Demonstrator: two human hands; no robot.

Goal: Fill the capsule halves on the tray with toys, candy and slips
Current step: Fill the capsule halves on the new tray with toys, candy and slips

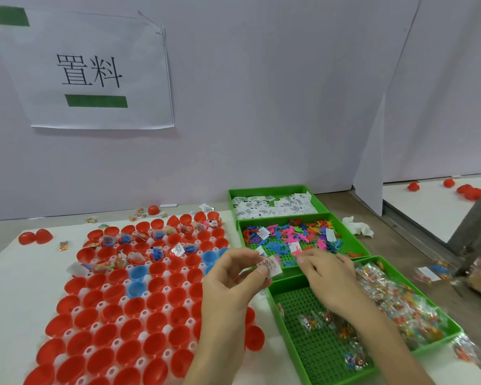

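L hand (233, 279) pinches one slip (270, 266) betw thumb & forefinger, just right of the tray (142, 335). The slip's long axis runs approx left-right, print facing me. R hand (325, 279) reaches into mid bin (353, 237), fingertips on toys (289, 234); can't tell if it grips any. Far bin (270, 188): paper slips. Near bin (311, 348): candy packets (400, 301). Tray: red capsule halves (134, 304), few blue, back rows filled.

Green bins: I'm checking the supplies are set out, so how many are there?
3, in a row at right: the far bin holds slips, the middle bin toys, the near bin candy packets. None looks hidden.
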